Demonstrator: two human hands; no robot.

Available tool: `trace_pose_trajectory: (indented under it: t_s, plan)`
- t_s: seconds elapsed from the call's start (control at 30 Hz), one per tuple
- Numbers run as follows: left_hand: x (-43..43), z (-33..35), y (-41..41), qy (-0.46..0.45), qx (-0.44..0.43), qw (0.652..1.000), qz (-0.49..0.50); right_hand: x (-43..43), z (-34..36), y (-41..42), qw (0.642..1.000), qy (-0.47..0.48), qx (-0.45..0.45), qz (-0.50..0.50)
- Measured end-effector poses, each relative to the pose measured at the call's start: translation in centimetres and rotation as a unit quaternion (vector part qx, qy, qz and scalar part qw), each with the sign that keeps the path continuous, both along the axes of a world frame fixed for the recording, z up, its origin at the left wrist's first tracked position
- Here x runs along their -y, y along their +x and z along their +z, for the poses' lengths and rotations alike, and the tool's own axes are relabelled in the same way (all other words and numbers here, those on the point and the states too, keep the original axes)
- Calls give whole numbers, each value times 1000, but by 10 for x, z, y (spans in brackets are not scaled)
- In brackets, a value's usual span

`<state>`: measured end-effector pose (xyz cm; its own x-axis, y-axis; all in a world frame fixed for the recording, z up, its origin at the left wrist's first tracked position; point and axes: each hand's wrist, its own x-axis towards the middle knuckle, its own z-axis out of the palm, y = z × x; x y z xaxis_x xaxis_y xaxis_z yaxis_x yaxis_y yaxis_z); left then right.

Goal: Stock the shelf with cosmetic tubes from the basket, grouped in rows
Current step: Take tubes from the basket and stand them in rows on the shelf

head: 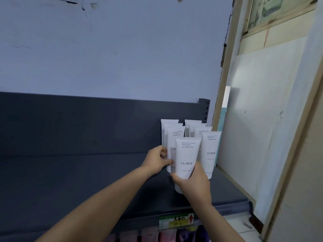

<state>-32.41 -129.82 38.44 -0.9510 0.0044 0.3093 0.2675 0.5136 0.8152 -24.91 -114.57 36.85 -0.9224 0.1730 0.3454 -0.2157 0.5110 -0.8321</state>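
Right hand: fingers clamped round the lower body of a white plastic cosmetic tube printed FLORAL. The tube is upright, cap down, over the near part of the dark grey metal shelf. The hand mostly hides the cap, and contact with the shelf cannot be judged. Left hand pinches the left edge of the front tube of the left row. Right row of white tubes stands just beside, at the shelf's right end. Rear tubes are largely covered. Green and yellow shelf-edge label: writing illegible.
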Motion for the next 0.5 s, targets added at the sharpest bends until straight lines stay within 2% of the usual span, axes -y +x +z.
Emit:
trace_pose_trajectory:
  t_s: [0.33, 0.5]
  plan:
    - [-6, 3, -2, -25, 14, 999, -16, 0, 0, 1, 1000, 6, -2, 6]
    - [16, 13, 5, -84, 14, 996, 16, 1, 4, -4, 1000, 10, 0, 16]
